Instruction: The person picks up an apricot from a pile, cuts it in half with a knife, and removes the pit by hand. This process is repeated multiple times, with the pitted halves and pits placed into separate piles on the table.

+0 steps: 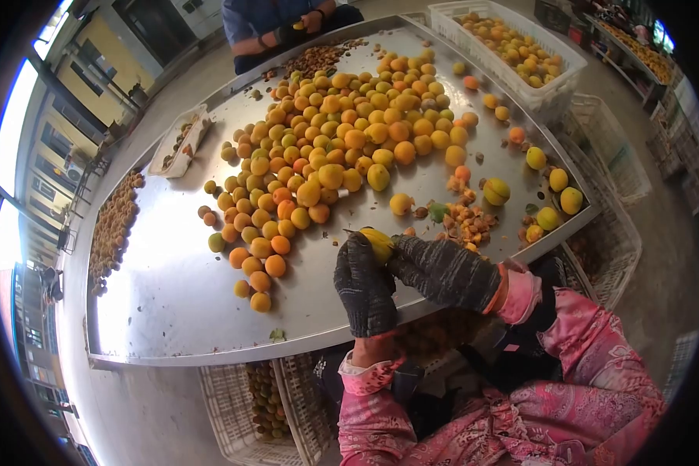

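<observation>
We're out in an open-air fruit-processing yard here. Daylight glares off a big sheet-metal worktop, and spread right across it is a heap of small yellow and orange apricots. At the far end a pile of brown fruit stones lies in front of another person in blue sleeves. White plastic lattice crates ring the worktop, one full of fruit, and more are tucked beneath it on the bare grey concrete floor. Off to the left, a yellow building with dark windows stands in the sun.

Table open at near left — fruit heap, pit scraps crowd beyond.
</observation>
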Demonstrator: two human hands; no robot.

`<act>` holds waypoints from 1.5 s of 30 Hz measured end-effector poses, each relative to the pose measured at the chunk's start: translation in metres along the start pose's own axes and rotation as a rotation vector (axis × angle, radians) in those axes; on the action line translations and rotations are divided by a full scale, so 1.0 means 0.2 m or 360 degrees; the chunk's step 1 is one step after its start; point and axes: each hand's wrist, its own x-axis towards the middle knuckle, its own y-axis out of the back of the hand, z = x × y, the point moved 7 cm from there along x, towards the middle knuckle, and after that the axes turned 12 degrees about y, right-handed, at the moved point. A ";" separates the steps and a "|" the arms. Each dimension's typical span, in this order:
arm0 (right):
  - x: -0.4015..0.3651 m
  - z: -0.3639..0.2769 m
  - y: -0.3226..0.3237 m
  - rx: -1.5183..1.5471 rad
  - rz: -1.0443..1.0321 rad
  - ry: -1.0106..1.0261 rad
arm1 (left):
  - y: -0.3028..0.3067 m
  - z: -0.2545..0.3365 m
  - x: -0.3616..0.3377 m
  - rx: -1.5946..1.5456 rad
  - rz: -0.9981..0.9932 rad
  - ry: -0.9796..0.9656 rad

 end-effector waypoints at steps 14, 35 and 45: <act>-0.01 -0.01 -0.06 -0.0389 0.0260 0.0570 | 0.00 0.03 -0.01 0.0162 -0.0003 -0.0123; -0.03 0.08 -0.05 0.1592 0.0094 -0.0669 | -0.06 0.04 -0.07 -0.0044 -0.0283 -0.0142; -0.11 0.04 0.04 0.0872 -0.0033 -0.0727 | 0.01 -0.05 0.06 0.0609 -0.0081 -0.0575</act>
